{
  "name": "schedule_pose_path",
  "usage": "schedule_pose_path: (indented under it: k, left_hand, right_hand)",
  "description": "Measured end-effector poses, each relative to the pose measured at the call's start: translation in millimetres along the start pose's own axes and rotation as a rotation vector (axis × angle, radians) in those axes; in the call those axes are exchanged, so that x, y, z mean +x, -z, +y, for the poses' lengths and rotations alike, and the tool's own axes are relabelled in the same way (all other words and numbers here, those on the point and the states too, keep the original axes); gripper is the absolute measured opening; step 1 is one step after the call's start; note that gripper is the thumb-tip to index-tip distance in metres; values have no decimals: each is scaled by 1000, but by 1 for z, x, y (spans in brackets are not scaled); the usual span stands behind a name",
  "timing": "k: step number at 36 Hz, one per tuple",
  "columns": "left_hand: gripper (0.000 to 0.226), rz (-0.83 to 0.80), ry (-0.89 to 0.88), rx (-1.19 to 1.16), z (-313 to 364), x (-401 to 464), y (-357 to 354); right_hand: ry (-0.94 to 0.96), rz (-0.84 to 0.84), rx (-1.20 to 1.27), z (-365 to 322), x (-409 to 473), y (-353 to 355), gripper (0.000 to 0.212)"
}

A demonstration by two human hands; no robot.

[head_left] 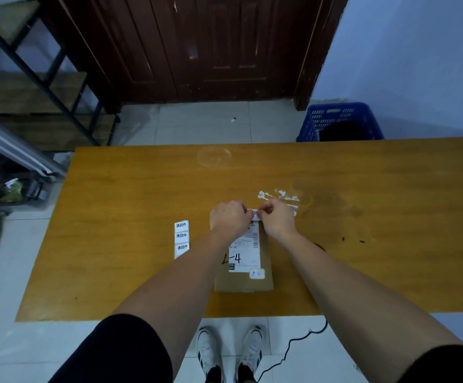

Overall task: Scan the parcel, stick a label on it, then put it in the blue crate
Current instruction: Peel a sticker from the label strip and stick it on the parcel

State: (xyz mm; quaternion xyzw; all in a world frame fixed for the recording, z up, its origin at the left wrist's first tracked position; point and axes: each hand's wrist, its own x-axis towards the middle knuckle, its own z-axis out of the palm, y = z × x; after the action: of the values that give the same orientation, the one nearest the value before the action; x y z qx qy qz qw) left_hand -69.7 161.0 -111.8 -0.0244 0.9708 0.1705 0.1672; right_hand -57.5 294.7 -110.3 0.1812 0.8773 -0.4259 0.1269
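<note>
A brown cardboard parcel point(263, 277) lies flat on the wooden table point(142, 217), a white shipping slip with "L-4" handwritten on it facing up. Above its far end, my left hand point(229, 218) and my right hand point(276, 217) pinch the two ends of a small white label point(254, 213) with black print. A strip of three more such labels point(181, 238) lies on the table left of the parcel. The blue crate point(338, 121) stands on the floor beyond the table's far right edge. No scanner shows.
White paper scraps point(278, 196) are stuck to the table just past my hands. A black cable point(294, 344) trails off the near edge to the floor. A dark wooden door point(197, 48) stands ahead, with a metal shelf point(31, 78) at left.
</note>
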Motion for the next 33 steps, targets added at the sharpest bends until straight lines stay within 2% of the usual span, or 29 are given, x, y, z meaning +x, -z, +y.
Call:
schedule_pose_path:
  k: [17,28,33]
  left_hand:
    - [26,14,8,50,3,-2,-3]
    - [32,14,1,107,6,-3,-5]
    - [31,-3,32,17,6,-3,-2]
  right_hand:
    - [-8,13,19,3,-2,1,7]
    - [12,18,-11,2,-1,-1,9]
    - [13,36,16,4,-2,-4,13]
